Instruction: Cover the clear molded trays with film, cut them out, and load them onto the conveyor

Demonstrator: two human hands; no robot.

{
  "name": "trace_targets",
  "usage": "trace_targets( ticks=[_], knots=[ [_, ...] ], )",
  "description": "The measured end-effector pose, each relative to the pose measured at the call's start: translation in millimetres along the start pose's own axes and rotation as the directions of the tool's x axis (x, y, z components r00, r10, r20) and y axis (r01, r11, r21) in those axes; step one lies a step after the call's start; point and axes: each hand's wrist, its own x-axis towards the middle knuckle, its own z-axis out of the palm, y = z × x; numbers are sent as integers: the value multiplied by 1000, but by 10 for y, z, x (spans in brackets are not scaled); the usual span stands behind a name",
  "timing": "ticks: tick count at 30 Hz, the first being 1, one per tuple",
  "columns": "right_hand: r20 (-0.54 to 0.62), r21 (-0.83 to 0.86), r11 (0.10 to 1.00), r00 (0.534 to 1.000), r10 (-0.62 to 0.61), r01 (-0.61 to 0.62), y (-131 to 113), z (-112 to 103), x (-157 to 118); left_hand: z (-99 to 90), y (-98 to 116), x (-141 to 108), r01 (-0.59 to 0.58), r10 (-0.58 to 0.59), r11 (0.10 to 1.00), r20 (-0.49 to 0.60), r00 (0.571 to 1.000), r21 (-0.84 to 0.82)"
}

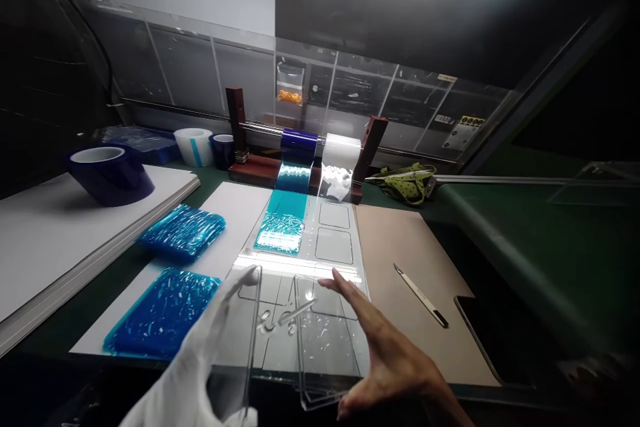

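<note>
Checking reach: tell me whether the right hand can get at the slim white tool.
Probably yes: the slim white tool lies uncovered near the right hand, though that hand holds clear plastic.

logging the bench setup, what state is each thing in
Left hand, gloved, holding a clear panel
Right hand, bare, holding a second clear panel
Mounted blue film roll, partly unrolled
Mounted white roll, partly unrolled
Large dark blue roll, hole facing up
Two shiny blue stacks, lying flat
Craft knife, lying flat
Green dotted fabric, crumpled
</note>
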Motion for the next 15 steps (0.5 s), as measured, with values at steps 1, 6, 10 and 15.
trace_targets(
  ticks=[1,6,10,15],
  knots=[
    [-8,33,999,1000,8,-8,38,34,-16,9,34,-6,4,-3,1000,19,1000,-28],
    [-29,-124,992,1000,-2,-1,38,-255,-114,-407,167,141,46,18,977,297,955,-208],
    [-27,-482,876,1000,6,-18,-205,-498,1,-637,294,479,-89,5,986,499,867,144],
    [4,-696,714,996,-90,67,-445,-437,247,-409,538,708,-298,-7,804,510,860,514]
  ],
)
